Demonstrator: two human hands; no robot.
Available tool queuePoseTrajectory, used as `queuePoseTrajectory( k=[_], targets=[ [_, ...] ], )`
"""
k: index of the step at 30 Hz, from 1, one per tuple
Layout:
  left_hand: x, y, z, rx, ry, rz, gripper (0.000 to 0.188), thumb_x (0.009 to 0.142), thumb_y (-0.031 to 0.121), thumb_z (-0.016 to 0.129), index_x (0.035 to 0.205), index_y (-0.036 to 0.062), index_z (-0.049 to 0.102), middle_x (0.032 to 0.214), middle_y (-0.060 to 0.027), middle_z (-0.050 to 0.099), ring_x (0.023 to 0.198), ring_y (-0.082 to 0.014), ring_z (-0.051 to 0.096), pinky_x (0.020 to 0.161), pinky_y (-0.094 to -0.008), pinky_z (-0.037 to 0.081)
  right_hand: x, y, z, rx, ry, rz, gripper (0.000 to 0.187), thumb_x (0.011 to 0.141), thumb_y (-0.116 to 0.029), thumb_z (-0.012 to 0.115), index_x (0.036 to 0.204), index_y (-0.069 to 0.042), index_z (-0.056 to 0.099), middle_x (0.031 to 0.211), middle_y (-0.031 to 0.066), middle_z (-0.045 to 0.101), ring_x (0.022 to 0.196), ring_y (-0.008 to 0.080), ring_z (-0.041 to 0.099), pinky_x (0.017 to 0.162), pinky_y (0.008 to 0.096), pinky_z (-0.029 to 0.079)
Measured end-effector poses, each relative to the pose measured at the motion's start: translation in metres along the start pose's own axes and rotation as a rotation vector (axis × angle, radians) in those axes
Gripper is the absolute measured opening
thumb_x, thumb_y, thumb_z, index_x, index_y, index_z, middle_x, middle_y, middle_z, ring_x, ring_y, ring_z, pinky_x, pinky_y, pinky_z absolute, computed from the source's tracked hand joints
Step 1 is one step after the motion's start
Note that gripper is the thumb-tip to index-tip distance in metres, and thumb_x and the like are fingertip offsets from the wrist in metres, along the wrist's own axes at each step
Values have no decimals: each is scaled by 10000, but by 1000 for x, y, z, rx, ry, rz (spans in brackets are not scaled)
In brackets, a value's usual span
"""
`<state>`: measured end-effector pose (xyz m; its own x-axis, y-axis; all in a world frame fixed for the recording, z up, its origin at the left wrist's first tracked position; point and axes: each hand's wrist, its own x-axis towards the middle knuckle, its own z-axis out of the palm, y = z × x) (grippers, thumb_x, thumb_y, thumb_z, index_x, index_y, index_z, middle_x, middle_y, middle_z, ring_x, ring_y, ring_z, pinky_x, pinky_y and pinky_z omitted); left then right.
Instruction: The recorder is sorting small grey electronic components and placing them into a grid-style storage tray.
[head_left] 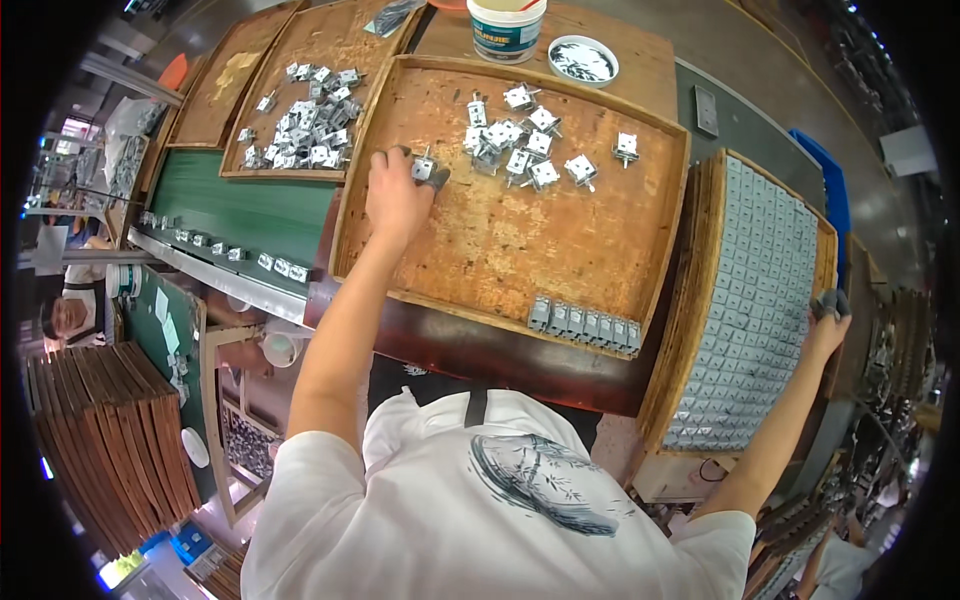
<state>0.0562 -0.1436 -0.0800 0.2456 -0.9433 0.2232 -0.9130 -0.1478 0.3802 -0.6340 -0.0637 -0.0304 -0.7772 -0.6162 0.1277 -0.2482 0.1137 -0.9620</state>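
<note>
My left hand is at the left side of a shallow wooden tray. Its fingers, dark-covered at the tips, close round a small boxy metal part with a thin shaft. To the right of it lies a loose pile of similar metal parts. A row of grey boxy parts lines the tray's near right edge. My right hand is curled at the right rim of a stacked tray, next to closely packed grey parts. What its dark-covered fingertips hold, if anything, is hidden.
Another wooden tray at the back left holds a heap of metal parts. Several parts lie along the green surface. A white bucket and round lid stand behind. Wooden trays are stacked lower left.
</note>
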Motion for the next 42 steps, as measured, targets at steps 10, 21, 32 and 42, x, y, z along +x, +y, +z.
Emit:
queuePoseTrajectory(
  k=[10, 21, 32, 42],
  targets=[
    [-14, -22, 13, -1117, -202, -271, 261, 846, 82, 713, 1050, 68, 549, 949, -94, 629, 805, -235, 652, 691, -343, 518, -241, -75, 103, 245, -398, 76, 286, 920, -55, 626, 1200, 2, 622, 953, 73, 669, 815, 144, 639, 651, 255, 513],
    [-93, 26, -70, -1695, -505, -193, 414, 836, -58, 676, 1160, 116, 486, 1045, -54, 596, 956, -185, 641, 790, -328, 551, -351, -113, 167, 233, -688, 118, 223, 926, -84, 637, 1127, 12, 636, 877, 46, 657, 730, 132, 635, 618, 263, 511],
    [-135, 35, -97, -1564, -713, -14, 376, 832, -57, 689, 1194, 6, 611, 1116, -22, 592, 1039, -127, 596, 918, -276, 492, -399, -160, 167, -311, -1012, -368, 319, 859, -56, 705, 1151, 19, 600, 1062, 120, 655, 928, 191, 658, 771, 305, 547],
    [-156, 51, -98, -1365, -719, 146, 394, 867, -82, 593, 1256, -23, 568, 1182, -65, 555, 1096, -156, 570, 923, -284, 475, -399, -156, 166, -348, -887, -775, 234, 670, 2, 707, 855, 14, 564, 802, 146, 547, 709, 354, 577, 598, 396, 487]
  ],
)
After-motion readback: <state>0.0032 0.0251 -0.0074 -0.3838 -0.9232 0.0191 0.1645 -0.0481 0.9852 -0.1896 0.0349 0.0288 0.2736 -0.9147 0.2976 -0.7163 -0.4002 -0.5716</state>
